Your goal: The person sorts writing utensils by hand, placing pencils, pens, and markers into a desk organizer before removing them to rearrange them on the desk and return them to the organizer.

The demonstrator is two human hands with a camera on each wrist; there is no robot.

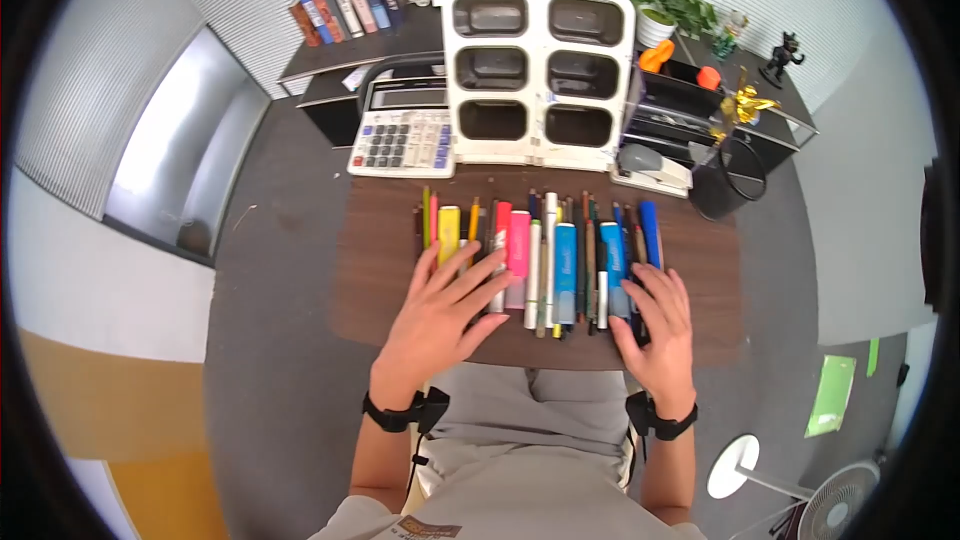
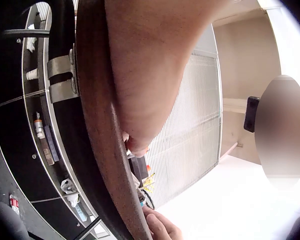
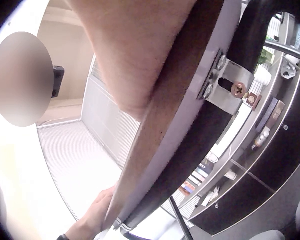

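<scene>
Pens, pencils and markers lie side by side in a row on the brown table (image 1: pixel 700 325) in the head view. Among them are a yellow highlighter (image 1: pixel 449 225), a pink highlighter (image 1: pixel 518 238), a blue highlighter (image 1: pixel 565 270) and a thick blue marker (image 1: pixel 651 230). My left hand (image 1: pixel 432 322) lies spread over the left part of the row, its fingers across several pens. At the right end, my right hand (image 1: pixel 660 340) rests with relaxed fingers beside another blue highlighter (image 1: pixel 613 245). Both wrist views show mostly the hand's underside and the table edge (image 2: pixel 97 115); the pens are largely hidden there.
Behind the row stands a white organizer (image 1: pixel 540 70) with six dark compartments. A calculator (image 1: pixel 405 140) is to its left; a stapler (image 1: pixel 650 168) and a black mesh pen cup (image 1: pixel 728 180) are to its right. Books (image 1: pixel 350 0) and a plant (image 1: pixel 665 0) stand on the shelf beyond.
</scene>
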